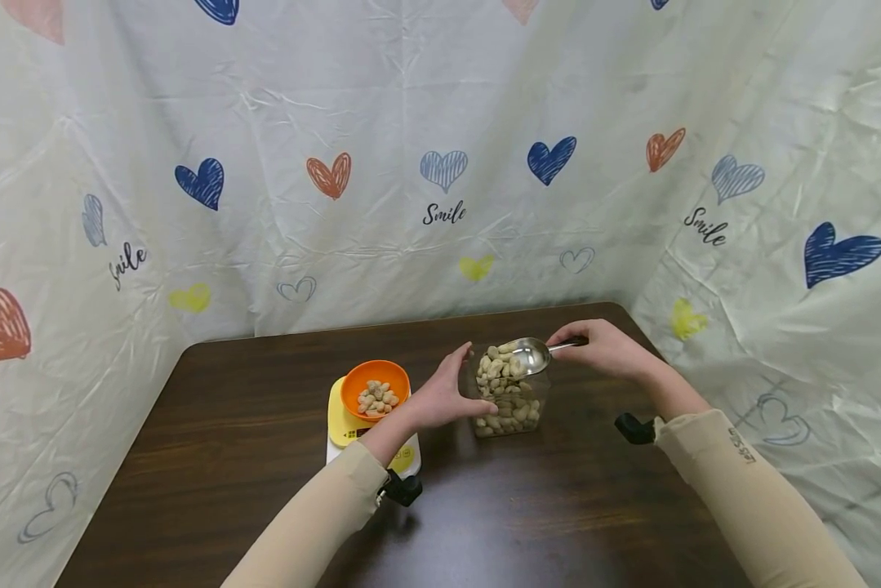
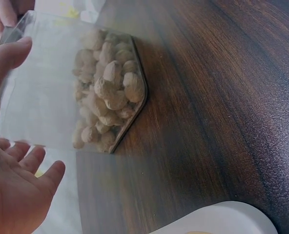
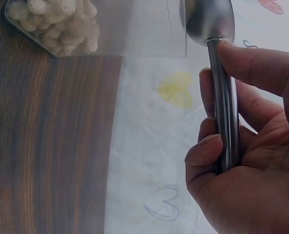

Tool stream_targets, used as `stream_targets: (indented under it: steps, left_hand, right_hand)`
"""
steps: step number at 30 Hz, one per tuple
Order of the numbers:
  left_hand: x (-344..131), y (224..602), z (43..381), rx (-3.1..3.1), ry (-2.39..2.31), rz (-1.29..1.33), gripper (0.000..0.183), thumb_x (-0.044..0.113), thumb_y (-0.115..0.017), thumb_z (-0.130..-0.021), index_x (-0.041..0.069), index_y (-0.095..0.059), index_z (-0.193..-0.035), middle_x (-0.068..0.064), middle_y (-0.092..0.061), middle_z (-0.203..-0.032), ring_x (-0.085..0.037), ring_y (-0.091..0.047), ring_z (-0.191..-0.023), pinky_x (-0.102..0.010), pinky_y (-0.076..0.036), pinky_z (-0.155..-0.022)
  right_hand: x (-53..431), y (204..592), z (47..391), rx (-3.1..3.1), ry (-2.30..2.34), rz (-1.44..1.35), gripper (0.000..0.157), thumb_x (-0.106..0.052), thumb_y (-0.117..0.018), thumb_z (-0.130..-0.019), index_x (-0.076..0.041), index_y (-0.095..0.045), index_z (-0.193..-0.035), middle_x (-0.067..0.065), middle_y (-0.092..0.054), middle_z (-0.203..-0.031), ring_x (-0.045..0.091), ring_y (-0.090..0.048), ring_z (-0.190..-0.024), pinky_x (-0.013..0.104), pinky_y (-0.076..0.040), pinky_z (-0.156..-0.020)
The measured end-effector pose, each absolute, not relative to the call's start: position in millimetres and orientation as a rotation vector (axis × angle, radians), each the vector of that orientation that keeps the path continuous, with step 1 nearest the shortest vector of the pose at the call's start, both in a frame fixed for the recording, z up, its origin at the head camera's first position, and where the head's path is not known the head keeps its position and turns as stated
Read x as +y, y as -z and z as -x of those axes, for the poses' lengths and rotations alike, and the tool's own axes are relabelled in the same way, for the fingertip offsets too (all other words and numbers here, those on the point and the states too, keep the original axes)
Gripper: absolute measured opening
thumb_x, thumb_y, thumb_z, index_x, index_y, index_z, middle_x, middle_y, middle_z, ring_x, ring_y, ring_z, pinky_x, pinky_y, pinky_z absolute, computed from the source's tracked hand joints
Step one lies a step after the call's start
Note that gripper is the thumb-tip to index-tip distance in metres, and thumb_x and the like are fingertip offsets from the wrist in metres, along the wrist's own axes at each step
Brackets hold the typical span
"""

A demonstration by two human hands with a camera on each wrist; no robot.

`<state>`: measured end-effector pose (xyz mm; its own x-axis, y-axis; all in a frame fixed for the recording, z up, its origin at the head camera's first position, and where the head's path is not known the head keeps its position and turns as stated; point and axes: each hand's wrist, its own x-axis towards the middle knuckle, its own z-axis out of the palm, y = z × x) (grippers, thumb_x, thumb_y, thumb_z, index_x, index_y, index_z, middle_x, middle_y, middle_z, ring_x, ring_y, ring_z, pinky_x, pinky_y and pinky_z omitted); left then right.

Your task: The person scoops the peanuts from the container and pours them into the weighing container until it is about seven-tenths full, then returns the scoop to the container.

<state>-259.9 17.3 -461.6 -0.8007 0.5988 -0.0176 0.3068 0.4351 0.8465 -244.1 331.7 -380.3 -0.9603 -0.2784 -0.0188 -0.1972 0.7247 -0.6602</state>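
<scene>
A clear square-sided container [image 2: 49,87] of unshelled peanuts [image 2: 113,92] stands on the table. My left hand [image 1: 443,396] spans its left side, thumb on the front wall and fingers toward the back, gripping it. In my right hand [image 1: 605,347] is a metal scoop [image 1: 534,356], its handle [image 3: 225,109] held between thumb and curled fingers. The scoop's bowl tilts down at the container's mouth, over the peanuts, with some peanuts at its lip. Left of the container, an orange bowl [image 1: 350,382] holding several peanuts sits on a yellow and white kitchen scale [image 1: 340,420].
The dark wooden table [image 1: 256,441] has rounded far corners. Behind it and along both sides hangs a white sheet [image 1: 381,106] printed with hearts. My left forearm [image 1: 337,498] passes over part of the scale, covering some of its front.
</scene>
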Motion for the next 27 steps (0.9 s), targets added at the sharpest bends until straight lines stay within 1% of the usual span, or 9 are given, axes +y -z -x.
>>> stream_targets:
  steps: [6,10,13,16,19,22,25,27]
  left_hand:
    - [16.2,461.3,258.3,2.345,-1.329,-0.784,0.122,0.045,-0.084,-0.084,0.026,0.005,-0.166,-0.003,-0.012,-0.17,-0.021,-0.022,-0.153,-0.047,-0.029,-0.118]
    - [12.1,457.2,254.9,2.357,-1.324,-0.803,0.126,0.047,-0.085,-0.082,0.028,0.008,-0.165,0.001,-0.009,-0.17,-0.02,-0.019,-0.154,-0.048,-0.027,-0.119]
    - [5.0,450.7,252.0,2.387,-1.326,-0.83,0.127,0.052,-0.085,-0.08,0.028,0.006,-0.165,0.003,-0.012,-0.17,-0.019,-0.021,-0.153,-0.047,-0.028,-0.119]
    - [-7.5,441.4,249.8,2.411,-1.339,-0.852,0.125,0.054,-0.085,-0.079,0.03,0.002,-0.165,0.006,-0.015,-0.168,-0.017,-0.023,-0.152,-0.045,-0.029,-0.118]
    - [-26.4,430.5,248.1,2.434,-1.347,-0.871,0.121,0.054,-0.085,-0.08,0.034,-0.002,-0.165,0.01,-0.018,-0.166,-0.014,-0.023,-0.151,-0.044,-0.03,-0.118]
    - [-49.6,419.7,247.0,2.479,-1.337,-0.881,0.116,0.054,-0.084,-0.08,0.033,-0.008,-0.165,0.012,-0.021,-0.165,-0.013,-0.023,-0.151,-0.046,-0.029,-0.118]
    - [-73.7,411.7,247.5,2.541,-1.314,-0.88,0.113,0.056,-0.084,-0.08,0.031,-0.014,-0.165,0.009,-0.023,-0.165,-0.016,-0.024,-0.15,-0.049,-0.029,-0.117]
    - [-89.0,408.8,248.7,2.577,-1.307,-0.867,0.111,0.056,-0.083,-0.08,0.029,-0.016,-0.165,0.007,-0.025,-0.165,-0.02,-0.025,-0.15,-0.052,-0.03,-0.116]
  right_hand:
    - [332.4,376.6,240.4,2.815,1.065,0.386,0.031,-0.033,-0.068,-0.1,-0.011,-0.074,-0.121,0.01,-0.068,-0.123,0.026,-0.062,-0.109,0.044,-0.05,-0.087]
    - [332.8,374.9,238.9,2.826,1.07,0.388,0.033,-0.034,-0.069,-0.1,-0.011,-0.073,-0.123,0.009,-0.068,-0.123,0.025,-0.062,-0.109,0.043,-0.05,-0.087]
    - [332.4,373.1,238.6,2.825,1.083,0.379,0.033,-0.034,-0.069,-0.1,-0.011,-0.073,-0.123,0.008,-0.068,-0.124,0.024,-0.061,-0.108,0.042,-0.05,-0.087]
    - [330.1,370.4,238.2,2.814,1.102,0.367,0.033,-0.035,-0.069,-0.1,-0.012,-0.073,-0.124,0.009,-0.067,-0.125,0.024,-0.061,-0.108,0.042,-0.05,-0.086]
    - [326.9,367.9,237.8,2.804,1.121,0.363,0.033,-0.034,-0.069,-0.1,-0.011,-0.073,-0.123,0.01,-0.067,-0.125,0.025,-0.061,-0.108,0.042,-0.05,-0.086]
    - [324.0,366.9,238.0,2.801,1.131,0.36,0.032,-0.034,-0.069,-0.1,-0.011,-0.073,-0.122,0.01,-0.067,-0.126,0.026,-0.061,-0.11,0.043,-0.05,-0.087]
    - [320.9,366.8,238.7,2.8,1.135,0.344,0.032,-0.035,-0.069,-0.099,-0.013,-0.074,-0.122,0.009,-0.067,-0.127,0.027,-0.06,-0.113,0.043,-0.05,-0.088]
    - [318.7,367.0,239.3,2.799,1.135,0.341,0.033,-0.036,-0.07,-0.099,-0.013,-0.074,-0.122,0.009,-0.066,-0.127,0.027,-0.06,-0.115,0.044,-0.049,-0.09]
